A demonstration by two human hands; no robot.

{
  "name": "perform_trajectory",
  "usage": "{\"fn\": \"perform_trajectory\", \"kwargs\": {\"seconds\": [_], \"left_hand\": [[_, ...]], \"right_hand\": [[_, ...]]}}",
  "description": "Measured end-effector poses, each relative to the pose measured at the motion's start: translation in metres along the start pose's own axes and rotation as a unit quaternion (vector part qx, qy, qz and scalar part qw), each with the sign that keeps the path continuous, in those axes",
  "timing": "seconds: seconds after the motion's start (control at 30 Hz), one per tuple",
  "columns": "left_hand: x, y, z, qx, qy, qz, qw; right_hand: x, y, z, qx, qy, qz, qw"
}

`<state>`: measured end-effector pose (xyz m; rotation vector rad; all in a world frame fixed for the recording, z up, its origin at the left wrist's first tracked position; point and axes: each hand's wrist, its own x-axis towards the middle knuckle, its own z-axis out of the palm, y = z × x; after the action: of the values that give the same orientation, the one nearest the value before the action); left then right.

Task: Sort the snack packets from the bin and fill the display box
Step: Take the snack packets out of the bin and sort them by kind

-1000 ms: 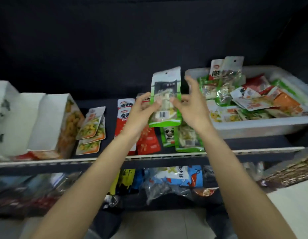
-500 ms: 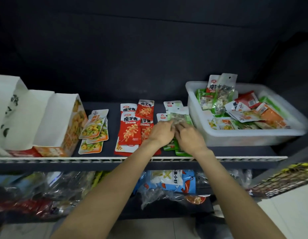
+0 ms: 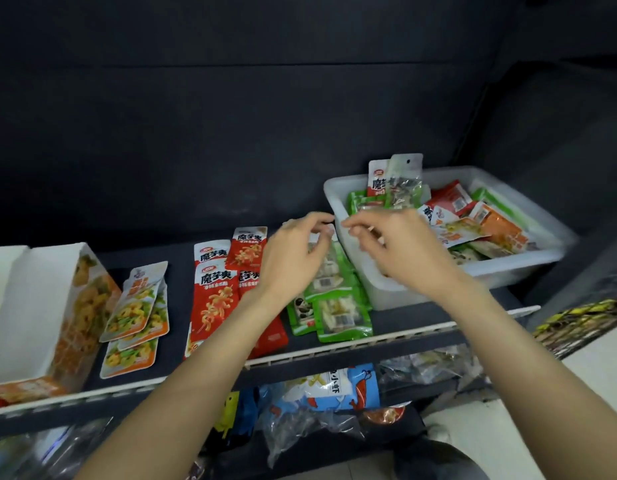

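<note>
A white bin [image 3: 379, 292] with several mixed snack packets stands at the right of the dark shelf. Sorted piles lie on the shelf: orange-and-yellow packets [image 3: 137, 310] at the left, red packets [image 3: 215, 289] in the middle, green packets [image 3: 338, 310] beside the bin. The open white display box [image 3: 33, 306] stands at the far left. My left hand [image 3: 293, 258] hovers over the green pile, fingers loosely curled, holding nothing. Beside it, my right hand [image 3: 400, 251] is raised in front of the bin's near corner, also holding nothing.
The shelf's front rail [image 3: 334, 351] runs below the piles. A lower shelf holds a blue-and-white bag [image 3: 328, 389] and clear plastic bags [image 3: 428, 368]. A dark wall rises behind the shelf. A patterned surface [image 3: 584, 320] shows at the right.
Both hands carried a green packet down onto the green pile, let go of it, and have lifted away, the right one toward the bin.
</note>
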<state>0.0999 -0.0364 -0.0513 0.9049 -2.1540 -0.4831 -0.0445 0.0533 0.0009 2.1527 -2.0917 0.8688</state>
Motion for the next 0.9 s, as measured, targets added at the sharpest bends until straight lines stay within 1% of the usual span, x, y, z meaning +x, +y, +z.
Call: {"fn": "perform_trajectory", "kwargs": {"seconds": [0.07, 0.13, 0.2, 0.27, 0.33, 0.4, 0.47, 0.57, 0.63, 0.73, 0.77, 0.83, 0.9], "left_hand": [[0.022, 0.003, 0.012, -0.027, -0.056, -0.012, 0.998], [0.048, 0.007, 0.03, -0.023, -0.103, -0.024, 0.994], [0.076, 0.016, 0.048, -0.035, -0.13, -0.036, 0.99], [0.102, 0.023, 0.068, -0.066, -0.142, -0.057, 0.986], [0.123, 0.027, 0.092, -0.074, -0.172, -0.088, 0.978], [0.137, 0.024, 0.116, -0.036, -0.211, -0.111, 0.971], [0.146, 0.022, 0.132, -0.013, -0.221, -0.126, 0.967], [0.152, 0.023, 0.147, -0.024, -0.217, -0.14, 0.966], [0.153, 0.024, 0.154, -0.036, -0.213, -0.147, 0.965], [0.156, 0.02, 0.158, -0.068, -0.178, -0.166, 0.967], [0.156, 0.019, 0.157, -0.096, -0.161, -0.171, 0.967], [0.155, 0.022, 0.151, -0.169, -0.103, -0.165, 0.966], [0.153, 0.031, 0.139, -0.237, -0.01, -0.127, 0.963]], "right_hand": [[0.019, 0.027, -0.015, -0.007, 0.032, 0.051, 0.998], [0.039, 0.066, -0.017, 0.028, 0.036, 0.135, 0.99], [0.056, 0.108, -0.011, 0.044, 0.025, 0.215, 0.975], [0.067, 0.142, 0.0, 0.046, 0.001, 0.27, 0.962], [0.076, 0.165, 0.01, 0.05, -0.01, 0.303, 0.952], [0.083, 0.177, 0.017, 0.03, -0.026, 0.321, 0.946], [0.09, 0.184, 0.021, 0.031, -0.055, 0.33, 0.942], [0.096, 0.196, 0.027, 0.055, -0.071, 0.345, 0.934], [0.096, 0.203, 0.028, 0.068, -0.055, 0.359, 0.929], [0.094, 0.209, 0.027, 0.074, -0.008, 0.367, 0.927], [0.093, 0.209, 0.027, 0.087, 0.013, 0.362, 0.928], [0.095, 0.202, 0.023, 0.154, 0.067, 0.347, 0.923], [0.099, 0.187, 0.014, 0.224, 0.123, 0.322, 0.912]]}}
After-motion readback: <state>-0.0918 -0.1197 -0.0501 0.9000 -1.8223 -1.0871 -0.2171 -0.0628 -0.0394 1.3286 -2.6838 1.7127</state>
